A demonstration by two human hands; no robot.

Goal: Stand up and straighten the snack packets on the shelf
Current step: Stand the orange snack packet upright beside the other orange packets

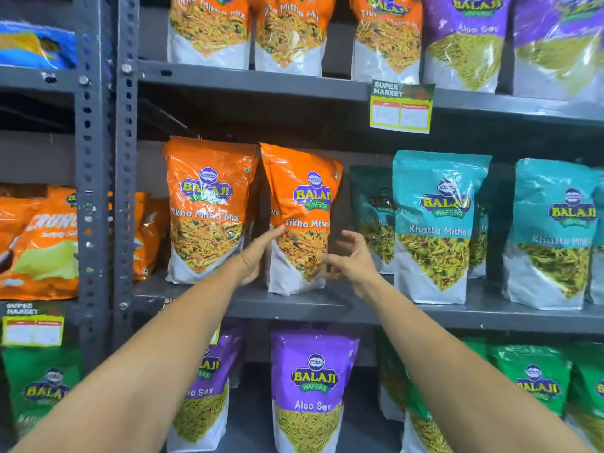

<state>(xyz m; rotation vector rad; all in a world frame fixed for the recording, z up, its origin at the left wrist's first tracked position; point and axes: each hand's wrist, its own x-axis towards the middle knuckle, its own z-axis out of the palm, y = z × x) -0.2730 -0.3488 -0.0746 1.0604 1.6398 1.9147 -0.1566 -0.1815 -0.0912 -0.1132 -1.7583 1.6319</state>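
Shelf [294,310]: grey metal rack; its middle board carries the packets in hand, standing along the front edge so their faces show to a shopper.
Teal packets [434,223]: upright toward the right end of the board, fronts forward; they look done already.
Left orange packet [207,210]: upright near the left upright post, face square to the front.
Tilted orange packet [299,220]: beside it at the front edge, base on the board, top leaning and the face turned a little; likely the one being straightened.
Left hand [258,256]: open, palm and fingers flat against the packet's left side, apparently to steady and square it.
Right hand [351,259]: open with fingers spread, just beside the packet's right edge; I cannot tell whether it touches.
Price tag [402,107]: hangs from the board above; its figures are too faint to read.
Hidden: a darker teal packet [372,217] sits further back, partly covered; the packets behind the front row cannot be counted, and the far-right ones are cut off.
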